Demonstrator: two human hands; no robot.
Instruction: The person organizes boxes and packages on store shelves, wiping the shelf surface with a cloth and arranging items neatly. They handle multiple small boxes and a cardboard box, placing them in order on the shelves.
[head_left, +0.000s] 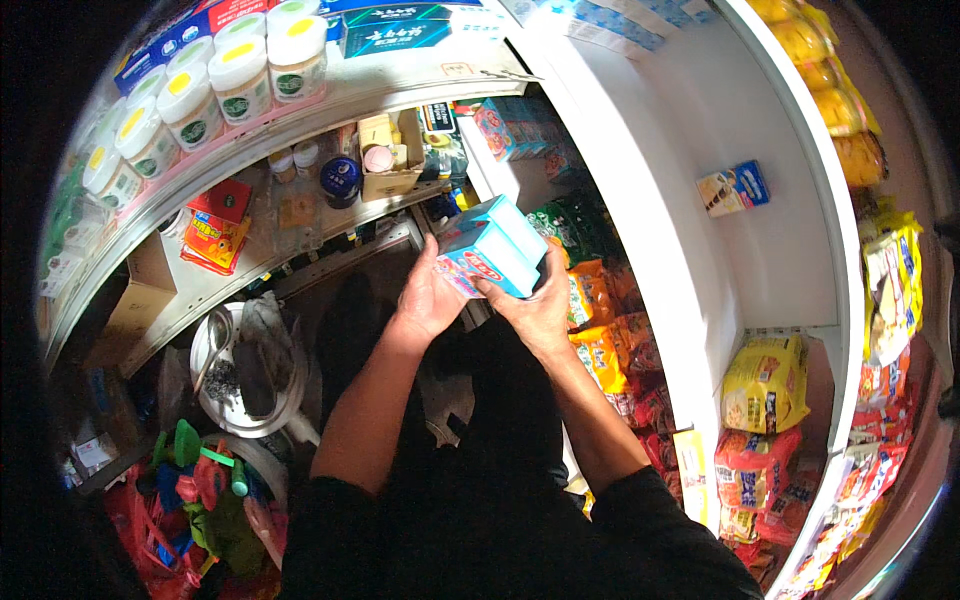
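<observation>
Two light-blue cardboard boxes with pink and red printing are held together between my hands, in front of the shelves. My left hand lies against their left side, palm turned up and thumb raised beside them. Around their right and lower edge, my right hand is closed, its thumb on the printed front. Beyond them, similar pink-and-blue boxes stand in a shelf compartment. Bagged snacks in orange packets lie right of my right hand.
White-lidded jars line the upper left shelf. Below are an open carton and red packets. A white basin and colourful plastic toys stand low left. A white shelf panel rises at right, near yellow bagged packs.
</observation>
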